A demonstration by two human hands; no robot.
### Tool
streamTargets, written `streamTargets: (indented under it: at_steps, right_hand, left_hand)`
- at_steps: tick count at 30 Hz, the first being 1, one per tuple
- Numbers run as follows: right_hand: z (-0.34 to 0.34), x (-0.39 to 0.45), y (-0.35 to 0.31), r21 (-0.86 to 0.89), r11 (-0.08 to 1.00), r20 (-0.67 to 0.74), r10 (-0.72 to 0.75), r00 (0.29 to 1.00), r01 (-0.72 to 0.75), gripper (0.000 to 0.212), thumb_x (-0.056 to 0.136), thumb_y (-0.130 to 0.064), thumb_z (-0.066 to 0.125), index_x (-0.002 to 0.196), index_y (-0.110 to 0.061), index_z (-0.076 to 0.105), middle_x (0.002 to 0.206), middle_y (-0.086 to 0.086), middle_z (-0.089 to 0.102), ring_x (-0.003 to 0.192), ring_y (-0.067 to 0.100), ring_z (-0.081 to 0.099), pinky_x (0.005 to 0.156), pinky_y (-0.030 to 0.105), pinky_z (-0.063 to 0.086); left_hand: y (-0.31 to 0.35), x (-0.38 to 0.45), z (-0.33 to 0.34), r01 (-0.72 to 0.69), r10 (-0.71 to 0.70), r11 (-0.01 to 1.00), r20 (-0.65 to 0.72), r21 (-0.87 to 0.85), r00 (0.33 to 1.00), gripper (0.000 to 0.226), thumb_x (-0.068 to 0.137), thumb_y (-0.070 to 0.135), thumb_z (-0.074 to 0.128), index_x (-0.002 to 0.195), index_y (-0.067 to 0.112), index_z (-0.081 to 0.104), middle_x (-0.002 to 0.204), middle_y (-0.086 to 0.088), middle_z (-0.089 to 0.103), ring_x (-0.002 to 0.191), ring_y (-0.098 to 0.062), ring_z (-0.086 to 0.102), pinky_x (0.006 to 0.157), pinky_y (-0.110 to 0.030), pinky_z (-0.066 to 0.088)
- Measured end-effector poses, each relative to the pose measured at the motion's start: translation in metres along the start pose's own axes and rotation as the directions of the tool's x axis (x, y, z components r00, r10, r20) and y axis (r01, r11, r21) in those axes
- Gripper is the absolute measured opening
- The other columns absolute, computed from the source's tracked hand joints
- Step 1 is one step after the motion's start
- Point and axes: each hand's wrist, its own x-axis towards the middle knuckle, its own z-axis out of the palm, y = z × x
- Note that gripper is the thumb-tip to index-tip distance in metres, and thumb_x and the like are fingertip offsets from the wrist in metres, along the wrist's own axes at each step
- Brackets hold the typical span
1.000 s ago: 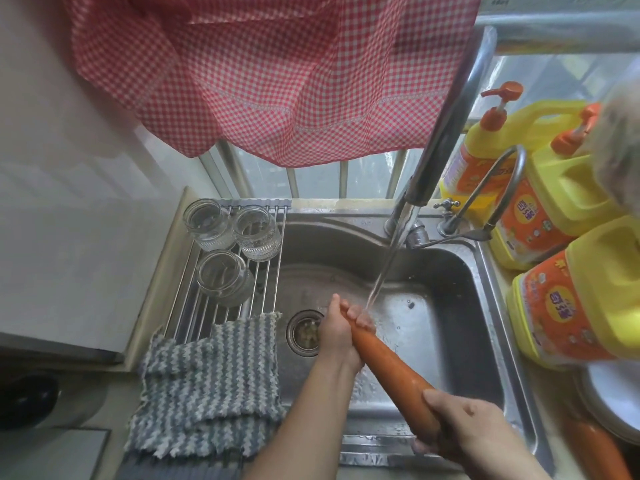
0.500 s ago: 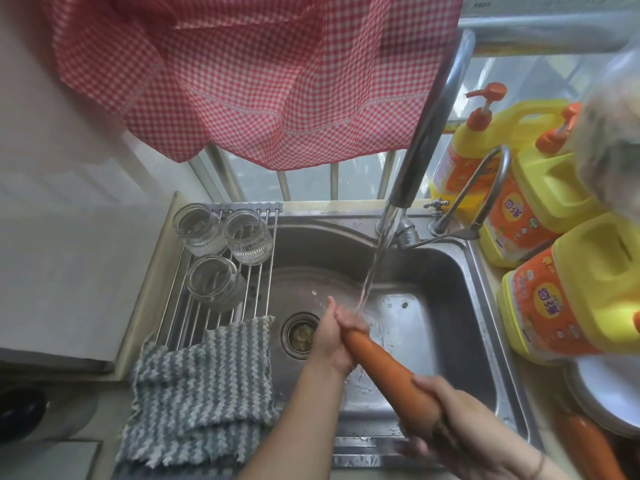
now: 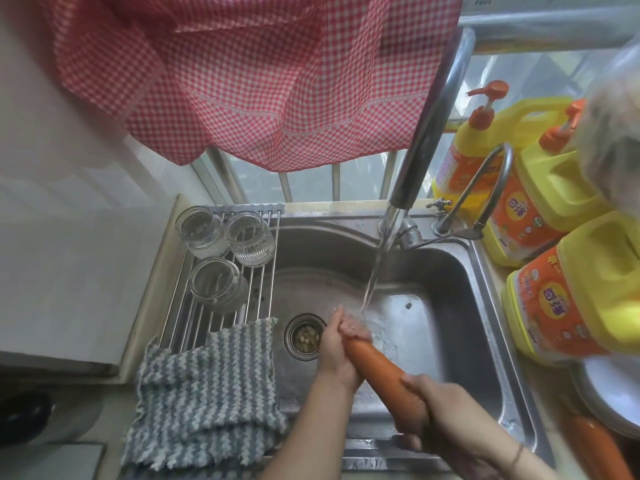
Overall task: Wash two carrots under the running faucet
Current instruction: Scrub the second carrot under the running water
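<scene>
Carrot (image 3: 377, 367) gripped by both hands beside drain (image 3: 304, 337).

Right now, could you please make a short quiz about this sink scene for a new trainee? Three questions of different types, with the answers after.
1. True or false: the water stream from the faucet lands at the far end of the carrot held over the sink.
2. Multiple choice: how many glass jars stand on the drying rack? A) two B) three C) four
3. Fill in: the second carrot lies on the counter to the ____ of the sink.

Key
1. True. The left hand grips the carrot at that end; the right hand holds the near end.
2. B
3. right
</scene>
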Motion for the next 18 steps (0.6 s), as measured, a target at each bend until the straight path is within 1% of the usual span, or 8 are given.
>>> streamTargets:
  at_steps: [3,6,8,11,13,15,16,18]
  right_hand:
    - [0.013,0.002,0.006,0.458,0.860,0.175,0.160,0.971,-0.225,0.048,0.089,-0.033,0.056,0.092,0.015,0.057,0.065,0.025,0.052,0.036,0.025,0.044,0.080,0.055,0.052]
    - [0.017,0.005,0.004,0.487,0.853,0.135,0.140,0.981,-0.189,0.046,0.092,-0.033,0.055,0.094,0.013,0.056,0.065,0.023,0.052,0.038,0.025,0.044,0.068,0.046,0.053]
    - [0.018,0.005,0.001,0.320,0.943,0.002,0.091,0.996,-0.087,0.040,0.093,-0.027,0.057,0.087,0.013,0.058,0.060,0.024,0.054,0.041,0.026,0.048,0.061,0.040,0.048]
    - [0.013,0.006,-0.001,-0.294,0.946,-0.106,-0.176,0.979,0.139,0.037,0.088,-0.030,0.064,0.059,-0.007,0.065,0.051,0.017,0.062,0.045,0.025,0.056,0.054,0.029,0.045]
    - [0.007,0.007,-0.001,-0.658,0.711,-0.037,-0.360,0.932,0.249,0.033,0.081,-0.039,0.067,0.056,-0.017,0.061,0.051,0.002,0.064,0.048,0.016,0.058,0.051,0.025,0.043]
    - [0.004,0.013,0.000,-0.911,0.342,0.051,-0.461,0.886,0.231,0.033,0.070,-0.046,0.070,0.062,-0.026,0.046,0.057,-0.003,0.057,0.055,0.017,0.058,0.048,0.024,0.036]
    - [0.004,0.019,0.003,-0.960,0.163,0.128,-0.474,0.871,0.229,0.045,0.060,-0.047,0.076,0.063,-0.026,0.036,0.055,-0.003,0.053,0.051,0.020,0.059,0.044,0.027,0.033]
    - [0.002,0.030,0.001,-0.973,0.002,0.191,-0.555,0.810,0.230,0.061,0.039,-0.044,0.084,0.062,-0.025,0.031,0.047,-0.003,0.049,0.037,0.022,0.053,0.039,0.025,0.024]
  left_hand:
    - [-0.007,-0.002,0.000,0.032,-0.003,0.985,0.166,-0.170,0.986,0.033,0.093,0.023,0.054,0.062,0.014,0.048,0.046,0.006,0.044,0.036,-0.005,0.047,0.038,-0.020,0.046]
    - [-0.009,-0.001,0.005,0.077,-0.070,0.996,0.125,-0.054,0.990,0.031,0.087,0.020,0.057,0.058,0.013,0.050,0.046,0.005,0.045,0.036,-0.006,0.048,0.038,-0.020,0.046]
    - [-0.007,0.001,0.005,0.055,-0.057,0.994,0.014,0.094,0.998,0.033,0.091,0.017,0.055,0.059,0.015,0.047,0.044,0.006,0.043,0.033,-0.005,0.045,0.038,-0.016,0.043]
    - [-0.002,0.004,0.007,0.016,0.017,0.947,-0.098,0.321,0.995,0.037,0.099,0.024,0.050,0.064,0.017,0.048,0.046,0.005,0.044,0.035,-0.007,0.045,0.040,-0.018,0.042]
    - [-0.001,0.007,0.010,0.000,0.083,0.878,-0.151,0.478,0.985,0.037,0.100,0.028,0.052,0.065,0.015,0.051,0.048,0.002,0.047,0.038,-0.011,0.047,0.044,-0.023,0.045]
    - [-0.003,0.010,0.013,-0.001,0.170,0.813,-0.237,0.582,0.957,0.037,0.100,0.027,0.053,0.067,0.012,0.052,0.046,-0.001,0.050,0.037,-0.014,0.049,0.050,-0.027,0.046]
    - [-0.005,0.013,0.013,0.002,0.223,0.787,-0.287,0.617,0.932,0.034,0.098,0.025,0.056,0.068,0.010,0.053,0.046,-0.003,0.052,0.038,-0.016,0.051,0.053,-0.028,0.047]
    - [-0.010,0.014,0.014,0.005,0.293,0.762,-0.352,0.648,0.889,0.029,0.096,0.022,0.059,0.071,0.007,0.056,0.051,-0.008,0.056,0.045,-0.020,0.053,0.054,-0.028,0.048]
